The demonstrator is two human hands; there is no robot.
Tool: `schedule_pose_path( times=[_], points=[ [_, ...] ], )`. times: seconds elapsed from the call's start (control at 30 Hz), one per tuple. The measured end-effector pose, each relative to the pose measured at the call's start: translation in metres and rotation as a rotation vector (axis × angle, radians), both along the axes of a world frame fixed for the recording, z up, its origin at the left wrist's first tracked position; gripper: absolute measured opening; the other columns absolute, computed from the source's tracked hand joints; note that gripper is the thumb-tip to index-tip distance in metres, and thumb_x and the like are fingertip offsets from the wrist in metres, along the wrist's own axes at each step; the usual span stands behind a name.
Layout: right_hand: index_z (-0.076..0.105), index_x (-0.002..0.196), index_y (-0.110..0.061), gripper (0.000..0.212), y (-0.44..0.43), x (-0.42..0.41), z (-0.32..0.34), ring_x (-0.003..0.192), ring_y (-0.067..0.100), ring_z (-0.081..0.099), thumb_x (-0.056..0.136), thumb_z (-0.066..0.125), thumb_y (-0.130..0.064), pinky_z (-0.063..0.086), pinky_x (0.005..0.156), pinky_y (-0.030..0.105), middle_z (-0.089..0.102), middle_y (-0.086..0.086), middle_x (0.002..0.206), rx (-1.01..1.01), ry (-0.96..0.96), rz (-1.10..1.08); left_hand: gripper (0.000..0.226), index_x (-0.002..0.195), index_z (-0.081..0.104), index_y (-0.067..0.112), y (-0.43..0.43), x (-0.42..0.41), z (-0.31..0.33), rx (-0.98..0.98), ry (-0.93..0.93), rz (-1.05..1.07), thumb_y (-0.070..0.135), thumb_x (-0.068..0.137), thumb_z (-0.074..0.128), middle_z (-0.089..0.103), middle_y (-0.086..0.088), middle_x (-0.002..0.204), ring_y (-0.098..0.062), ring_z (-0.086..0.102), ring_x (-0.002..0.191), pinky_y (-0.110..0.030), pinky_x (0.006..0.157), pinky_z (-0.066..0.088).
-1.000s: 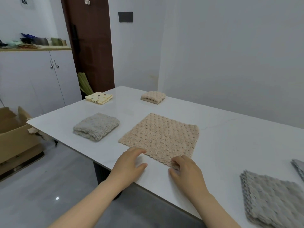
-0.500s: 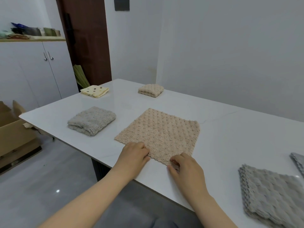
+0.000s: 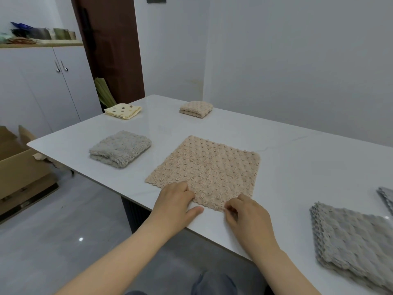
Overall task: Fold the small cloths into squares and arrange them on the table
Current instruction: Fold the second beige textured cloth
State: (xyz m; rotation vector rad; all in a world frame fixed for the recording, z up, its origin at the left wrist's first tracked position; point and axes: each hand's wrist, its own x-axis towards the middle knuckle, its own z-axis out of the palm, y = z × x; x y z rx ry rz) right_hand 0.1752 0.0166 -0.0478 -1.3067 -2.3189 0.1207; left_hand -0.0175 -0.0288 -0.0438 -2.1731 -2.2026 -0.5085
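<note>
A beige bumpy cloth [image 3: 208,169] lies spread flat on the white table [image 3: 297,158]. My left hand [image 3: 176,203] rests on its near edge with the fingers curled over the hem. My right hand [image 3: 248,218] pinches the near right corner between thumb and fingers. Three folded squares sit further back: a grey one [image 3: 120,149], a yellow dotted one [image 3: 123,111] and a small beige one [image 3: 196,109]. A stack of unfolded grey cloths [image 3: 353,243] lies at the near right.
Another grey cloth edge [image 3: 386,198] shows at the right border. A cardboard box [image 3: 19,167] stands on the floor left of the table. White cabinets [image 3: 42,88] and a brown door [image 3: 112,50] are behind. A wall runs along the table's far side.
Both hands have closed in on the beige cloth's near edge; the left fingers went from flat on the table to curled on the hem, and the right now pinches the corner.
</note>
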Motion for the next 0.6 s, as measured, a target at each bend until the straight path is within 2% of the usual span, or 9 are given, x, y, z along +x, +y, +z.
schedule_pose_path(
  times=[0.1,0.2,0.33,0.47,0.53,0.6],
  points=[
    [0.068,0.095,-0.024,0.022,-0.002,0.003,0.011,0.088,0.018,0.062,0.083,0.052,-0.013,0.047,0.07,0.029,0.063,-0.006,0.094,-0.056,-0.107,0.049,0.063,0.099,0.067,0.014,-0.001,0.0,0.001,-0.007,0.024,-0.015,0.063,0.077,0.034,0.054,0.0,0.093,-0.021,0.051,0.093,-0.029,0.083,0.036],
    [0.063,0.102,-0.024,0.031,-0.004,0.004,0.02,0.096,0.017,0.059,0.081,0.046,-0.01,0.046,0.078,0.027,0.06,-0.005,0.101,-0.116,-0.189,0.074,0.058,0.095,0.069,0.012,-0.004,0.001,0.001,0.012,-0.027,-0.036,0.06,0.078,0.04,0.055,-0.001,0.09,-0.023,0.052,0.09,-0.031,0.081,0.038],
    [0.064,0.088,-0.024,0.021,-0.007,0.008,0.022,0.083,0.012,0.056,0.074,0.052,-0.014,0.043,0.069,0.02,0.06,-0.01,0.085,-0.223,-0.111,0.111,0.074,0.098,0.066,0.015,-0.009,0.002,0.0,-0.018,-0.042,-0.055,0.07,0.07,0.026,0.052,0.001,0.094,-0.02,0.048,0.093,-0.031,0.083,0.04],
    [0.059,0.069,-0.022,0.006,-0.011,0.014,0.022,0.069,0.007,0.053,0.073,0.057,-0.018,0.041,0.061,0.019,0.058,-0.007,0.069,-0.3,0.06,0.105,0.067,0.099,0.065,0.017,-0.019,0.004,-0.006,0.001,-0.064,-0.089,0.071,0.071,0.036,0.05,0.006,0.103,-0.014,0.044,0.099,-0.027,0.088,0.04],
    [0.059,0.069,-0.021,0.007,-0.015,0.016,0.024,0.069,0.008,0.053,0.076,0.058,-0.018,0.041,0.061,0.021,0.059,-0.005,0.07,-0.287,0.119,0.106,0.062,0.096,0.065,0.017,-0.023,0.004,-0.007,0.041,-0.084,-0.102,0.068,0.073,0.04,0.054,0.006,0.106,-0.013,0.046,0.101,-0.024,0.089,0.039],
    [0.059,0.071,-0.022,0.008,-0.019,0.017,0.028,0.07,0.007,0.053,0.078,0.058,-0.018,0.041,0.063,0.02,0.059,-0.007,0.072,-0.273,0.169,0.113,0.057,0.091,0.064,0.015,-0.025,0.005,-0.009,0.068,-0.117,-0.113,0.064,0.075,0.04,0.059,0.004,0.101,-0.013,0.049,0.096,-0.025,0.085,0.039]
  ],
)
